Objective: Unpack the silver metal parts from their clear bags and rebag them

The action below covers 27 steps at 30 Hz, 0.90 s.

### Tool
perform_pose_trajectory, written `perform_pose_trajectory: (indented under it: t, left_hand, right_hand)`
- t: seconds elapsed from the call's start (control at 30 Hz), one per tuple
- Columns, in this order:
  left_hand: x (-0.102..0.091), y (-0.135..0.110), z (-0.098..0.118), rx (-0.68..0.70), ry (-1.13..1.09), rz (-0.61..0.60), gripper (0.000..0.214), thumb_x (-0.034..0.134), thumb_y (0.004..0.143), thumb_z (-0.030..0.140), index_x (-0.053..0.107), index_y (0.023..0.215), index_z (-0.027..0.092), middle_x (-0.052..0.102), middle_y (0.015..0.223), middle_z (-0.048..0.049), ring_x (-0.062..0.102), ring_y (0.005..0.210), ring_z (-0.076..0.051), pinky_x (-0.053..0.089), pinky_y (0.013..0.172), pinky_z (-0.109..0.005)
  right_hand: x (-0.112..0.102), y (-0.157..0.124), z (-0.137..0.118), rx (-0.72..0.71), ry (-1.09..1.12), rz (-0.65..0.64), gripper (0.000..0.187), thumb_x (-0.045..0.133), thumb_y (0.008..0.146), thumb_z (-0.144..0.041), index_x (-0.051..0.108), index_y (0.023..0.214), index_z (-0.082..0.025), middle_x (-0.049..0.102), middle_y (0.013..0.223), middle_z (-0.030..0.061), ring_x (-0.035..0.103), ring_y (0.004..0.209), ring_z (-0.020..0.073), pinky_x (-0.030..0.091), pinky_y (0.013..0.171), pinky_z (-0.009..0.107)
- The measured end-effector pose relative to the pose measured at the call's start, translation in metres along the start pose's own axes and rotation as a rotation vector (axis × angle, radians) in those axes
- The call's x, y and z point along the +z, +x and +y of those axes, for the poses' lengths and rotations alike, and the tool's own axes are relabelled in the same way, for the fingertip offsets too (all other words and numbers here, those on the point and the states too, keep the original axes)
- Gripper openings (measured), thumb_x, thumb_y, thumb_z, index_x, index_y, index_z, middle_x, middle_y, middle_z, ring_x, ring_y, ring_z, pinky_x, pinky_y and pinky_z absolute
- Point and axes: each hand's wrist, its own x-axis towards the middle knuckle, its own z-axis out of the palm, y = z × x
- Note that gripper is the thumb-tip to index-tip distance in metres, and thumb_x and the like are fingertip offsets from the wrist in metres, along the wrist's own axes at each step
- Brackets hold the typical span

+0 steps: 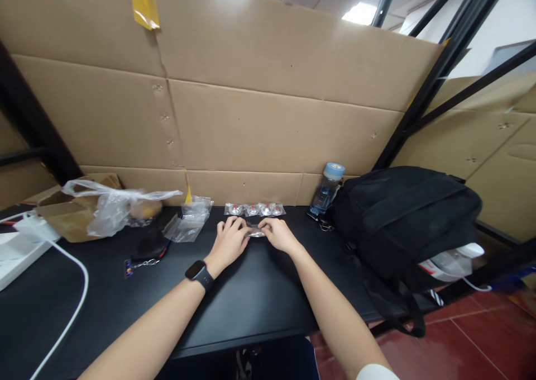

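Packet row: several clear packets (253,209) with round silvery pieces and red marks, laid side by side at the back of the table (255,307); judged to be the portion already set out; whether the packets are joined cannot be told
Packet in hands: one small clear packet (256,233), in front of the row and apart from it; judged to be partway through handling; its contents and closure cannot be made out
Clear bags: loose clear bags (190,218) to the left of the row, out of both hands; whether any of them remain for use cannot be told
Left hand: left hand (231,237) palm down, knuckles raised; thumb and index finger drawn in at the near packet's left end, other fingers bent and spread beside it
Right hand: right hand (280,234) turned inward; thumb and fingertips brought together at the packet's right end
Grip state: both grips nearly closed, apparently pinching the packet between them; the exact contact is hidden by the fingers
Forearms: left forearm (154,321) and right forearm (335,313) reach forward over the table, converging at the packet
Left wrist: dark watch (200,274), strap fastened, just behind the hand
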Motion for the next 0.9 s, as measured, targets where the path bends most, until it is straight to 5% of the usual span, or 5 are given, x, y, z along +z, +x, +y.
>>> perform_pose_trajectory:
  t: [0.27,0.4,0.57,0.7,0.9]
  left_hand:
    - [0.0,0.008,-0.007,-0.074,0.003,0.106,0.024,0.048,0.099,0.029,0.071,0.097,0.025,0.064,0.119,-0.0087,0.043,0.122,-0.03,0.029,0.094,-0.049]
    - [-0.005,0.009,-0.004,-0.114,-0.08,0.133,0.026,0.047,0.1,0.033,0.071,0.095,0.024,0.067,0.118,-0.0081,0.045,0.12,-0.029,0.028,0.094,-0.047]
    - [-0.015,0.009,-0.004,-0.201,-0.281,0.088,0.029,0.041,0.102,0.04,0.066,0.102,0.026,0.071,0.113,-0.0042,0.054,0.117,-0.024,0.032,0.096,-0.044]
    - [-0.014,0.006,-0.015,-0.209,-0.497,0.048,0.028,0.061,0.09,0.043,0.062,0.114,0.028,0.072,0.114,-0.0019,0.065,0.106,-0.022,0.04,0.099,-0.04]
    - [-0.008,0.003,-0.03,-0.283,-0.654,0.089,0.026,0.064,0.087,0.042,0.068,0.106,0.024,0.074,0.109,-0.0034,0.072,0.096,-0.02,0.048,0.096,-0.034]
  right_hand:
    - [0.001,0.002,0.0,-0.061,-0.053,-0.014,0.041,0.085,0.071,-0.038,0.077,0.108,-0.021,0.07,0.088,0.0037,0.062,0.078,0.0172,0.048,0.077,0.027]
    - [0.004,0.004,0.001,-0.149,-0.102,0.117,0.018,0.076,0.083,-0.029,0.079,0.098,-0.021,0.066,0.096,0.0063,0.06,0.092,0.0191,0.045,0.089,0.032]
    - [0.004,0.006,-0.003,-0.118,0.155,0.155,0.017,0.067,0.089,-0.033,0.076,0.092,-0.019,0.072,0.089,0.0048,0.065,0.082,0.0183,0.048,0.08,0.03]
    - [0.008,0.008,-0.006,-0.026,0.391,0.131,0.027,0.065,0.088,-0.043,0.075,0.093,-0.018,0.076,0.088,0.0054,0.069,0.081,0.0201,0.051,0.077,0.03]
    - [0.022,0.007,-0.01,0.038,0.607,0.05,0.04,0.079,0.072,-0.048,0.071,0.094,-0.016,0.075,0.083,0.0056,0.069,0.075,0.0197,0.053,0.073,0.03]
